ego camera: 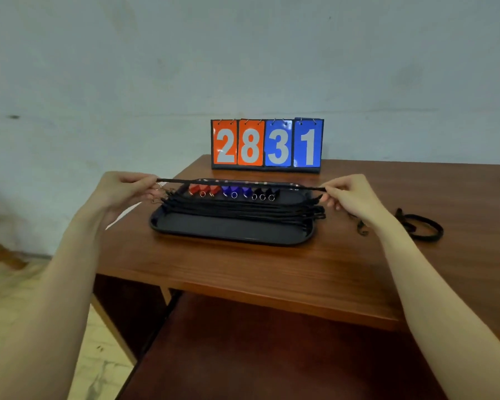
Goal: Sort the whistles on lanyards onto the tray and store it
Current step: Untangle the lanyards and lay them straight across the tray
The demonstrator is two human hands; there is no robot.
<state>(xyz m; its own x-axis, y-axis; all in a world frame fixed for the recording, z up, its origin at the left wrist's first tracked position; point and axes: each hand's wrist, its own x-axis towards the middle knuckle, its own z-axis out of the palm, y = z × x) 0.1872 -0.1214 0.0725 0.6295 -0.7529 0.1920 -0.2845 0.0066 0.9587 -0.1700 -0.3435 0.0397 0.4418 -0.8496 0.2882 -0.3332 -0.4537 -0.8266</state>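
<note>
A black tray (231,232) lies on the wooden table (272,264). Along its far side stand red whistles (201,189), blue whistles (233,191) and black whistles (267,193) in a row. A bundle of black lanyards (243,210) stretches across the tray's middle. Above the tray, a single black lanyard (243,183) is pulled taut between my hands. My left hand (124,189) pinches its left end, where a metal ring shows. My right hand (355,197) pinches its right end.
A flip scoreboard (267,144) reading 28 and 31 stands behind the tray at the table's back edge. A loose black lanyard (422,226) lies on the table right of my right hand. A lower dark red surface (272,356) sits below the table's front edge.
</note>
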